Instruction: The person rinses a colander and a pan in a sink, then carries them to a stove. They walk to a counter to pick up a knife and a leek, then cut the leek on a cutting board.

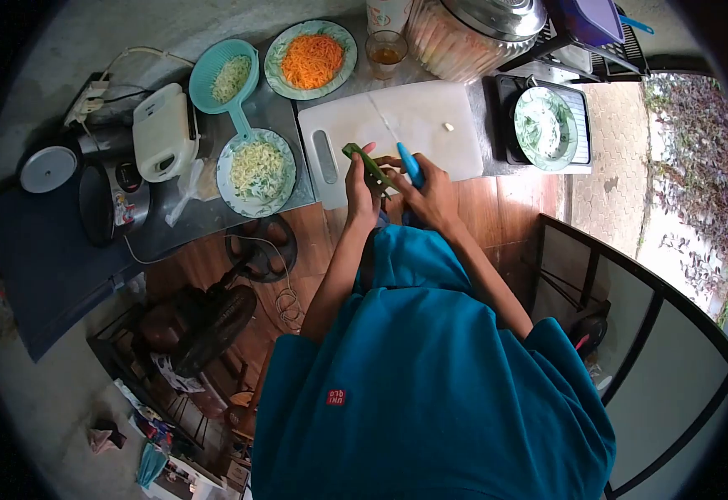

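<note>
My left hand (361,190) is closed around a bunch of long green stalks (372,169), held up over the near edge of the white cutting board (443,108). The exact kind of vegetable is hard to make out. In my right hand (429,193) is a knife with a blue handle (411,164); its thin blade points away from me over the board. Fingers of the right hand also reach to the stalks. A small pale piece (448,127), perhaps a garlic clove, lies on the board's right part.
Left of the board stand a plate of shredded carrot (311,62), a turquoise strainer (201,89) and a plate of pale shreds (256,177). A glass (386,53) and large lidded jar (464,42) are behind. A patterned plate (545,129) sits on a stove at right.
</note>
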Motion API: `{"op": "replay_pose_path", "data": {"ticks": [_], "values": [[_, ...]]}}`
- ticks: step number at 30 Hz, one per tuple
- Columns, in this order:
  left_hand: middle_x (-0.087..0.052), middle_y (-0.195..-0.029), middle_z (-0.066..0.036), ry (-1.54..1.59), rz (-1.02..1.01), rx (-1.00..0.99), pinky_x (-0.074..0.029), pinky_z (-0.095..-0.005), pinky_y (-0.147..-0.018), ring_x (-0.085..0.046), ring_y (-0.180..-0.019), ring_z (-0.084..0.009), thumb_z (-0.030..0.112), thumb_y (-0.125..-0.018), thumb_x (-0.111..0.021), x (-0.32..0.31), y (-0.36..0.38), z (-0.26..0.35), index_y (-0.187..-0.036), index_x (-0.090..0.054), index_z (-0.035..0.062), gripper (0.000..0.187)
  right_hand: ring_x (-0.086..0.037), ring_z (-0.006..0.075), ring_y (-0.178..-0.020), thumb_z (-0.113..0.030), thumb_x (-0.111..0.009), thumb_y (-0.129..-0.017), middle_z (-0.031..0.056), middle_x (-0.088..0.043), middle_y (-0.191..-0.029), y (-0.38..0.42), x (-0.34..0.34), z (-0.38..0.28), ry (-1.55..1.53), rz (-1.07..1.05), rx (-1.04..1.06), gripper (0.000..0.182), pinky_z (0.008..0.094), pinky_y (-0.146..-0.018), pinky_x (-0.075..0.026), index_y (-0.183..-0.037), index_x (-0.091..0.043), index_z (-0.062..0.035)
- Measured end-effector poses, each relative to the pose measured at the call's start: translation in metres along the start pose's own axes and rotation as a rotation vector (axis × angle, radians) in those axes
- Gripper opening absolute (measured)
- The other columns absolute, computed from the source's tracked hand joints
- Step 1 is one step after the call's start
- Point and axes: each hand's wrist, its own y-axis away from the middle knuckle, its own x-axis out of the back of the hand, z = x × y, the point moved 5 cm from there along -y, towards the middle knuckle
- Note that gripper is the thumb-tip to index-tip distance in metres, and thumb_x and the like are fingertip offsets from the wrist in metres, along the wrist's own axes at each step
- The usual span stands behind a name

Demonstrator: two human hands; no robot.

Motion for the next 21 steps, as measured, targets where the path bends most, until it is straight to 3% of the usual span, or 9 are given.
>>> {"op": "replay_pose_path", "data": {"ticks": [3,4,8,11,15,17,18,20,21], "values": [[-0.057,-0.087,-0.008,0.127,0.014,-0.049,-0.049,-0.0425,-0.083,-0.059,-0.080,-0.0221,0.047,-0.095,-0.043,0.011,-0.007,0.004,-0.122,-0.044,0.0067,0.048,-0.064,0.0254,-0.065,-0.026,-0.068,-0.080,0.0163,-0.065,-0.073,0.007,0.015,0.015,-0.060,0.045,-0.009,0.028,0.0357,-0.062,-0.048,-0.089,-0.064,-0.0003],[-0.052,-0.084,-0.006,0.211,-0.015,-0.082,-0.046,-0.0432,-0.086,-0.054,-0.079,-0.0206,0.042,-0.095,-0.047,0.010,-0.009,0.010,-0.115,-0.047,0.0069,0.040,-0.063,0.0214,-0.065,-0.029,-0.070,-0.079,0.0146,-0.065,-0.072,0.008,0.018,0.022,-0.071,0.026,-0.035,0.031,0.0336,-0.061,-0.048,-0.087,-0.064,0.0003],[-0.046,-0.079,-0.004,0.282,-0.047,-0.185,-0.043,-0.0400,-0.086,-0.046,-0.076,-0.0179,0.032,-0.094,-0.053,0.011,-0.017,0.028,-0.109,-0.048,0.0076,0.029,-0.056,0.0132,-0.062,-0.031,-0.074,-0.076,0.0077,-0.060,-0.067,0.015,0.021,0.044,-0.159,0.020,-0.109,0.036,0.0295,-0.057,-0.044,-0.087,-0.063,0.0019],[-0.044,-0.077,-0.003,0.275,-0.023,-0.176,-0.044,-0.0419,-0.081,-0.045,-0.073,-0.0188,0.037,-0.094,-0.052,0.010,-0.018,0.033,-0.109,-0.047,0.0079,0.033,-0.052,0.0124,-0.058,-0.032,-0.074,-0.075,0.0054,-0.055,-0.062,0.020,0.014,0.046,-0.263,0.105,-0.078,0.038,0.0301,-0.053,-0.041,-0.089,-0.063,0.0015],[-0.043,-0.076,-0.002,0.282,-0.033,-0.160,-0.044,-0.0425,-0.080,-0.045,-0.073,-0.0185,0.038,-0.094,-0.051,0.014,-0.020,0.031,-0.110,-0.046,0.0090,0.034,-0.054,0.0129,-0.058,-0.035,-0.073,-0.076,0.0061,-0.056,-0.061,0.014,0.005,0.056,-0.235,0.134,-0.034,0.040,0.0305,-0.054,-0.042,-0.090,-0.063,0.0010],[-0.043,-0.076,-0.002,0.243,0.056,-0.162,-0.046,-0.0377,-0.067,-0.044,-0.064,-0.0161,0.039,-0.095,-0.049,0.023,-0.020,0.031,-0.110,-0.044,0.0102,0.033,-0.058,0.0182,-0.057,-0.037,-0.069,-0.080,0.0112,-0.059,-0.062,0.011,0.002,0.072,-0.164,0.088,-0.127,0.039,0.0333,-0.055,-0.044,-0.088,-0.063,0.0005],[-0.043,-0.076,-0.002,0.241,0.052,-0.160,-0.046,-0.0377,-0.067,-0.044,-0.064,-0.0161,0.039,-0.095,-0.049,0.026,-0.021,0.031,-0.110,-0.044,0.0102,0.033,-0.058,0.0182,-0.057,-0.037,-0.069,-0.080,0.0112,-0.059,-0.062,0.013,0.003,0.079,-0.166,0.092,-0.127,0.039,0.0333,-0.055,-0.044,-0.088,-0.063,0.0005],[-0.043,-0.073,-0.001,-0.146,0.171,-0.066,-0.042,-0.0309,-0.053,-0.043,-0.054,-0.0131,0.040,-0.096,-0.047,0.038,-0.026,0.027,-0.111,-0.043,0.0111,0.033,-0.060,0.0262,-0.057,-0.039,-0.063,-0.084,0.0167,-0.060,-0.063,0.014,0.005,0.102,-0.006,0.065,-0.179,0.040,0.0378,-0.056,-0.045,-0.087,-0.063,0.0007],[-0.043,-0.073,-0.001,-0.147,0.171,-0.066,-0.042,-0.0309,-0.053,-0.043,-0.054,-0.0131,0.040,-0.096,-0.047,0.038,-0.027,0.025,-0.111,-0.043,0.0111,0.033,-0.060,0.0262,-0.057,-0.039,-0.063,-0.084,0.0167,-0.060,-0.063,0.018,0.006,0.112,-0.007,0.066,-0.179,0.040,0.0378,-0.056,-0.045,-0.087,-0.063,0.0007]]}}
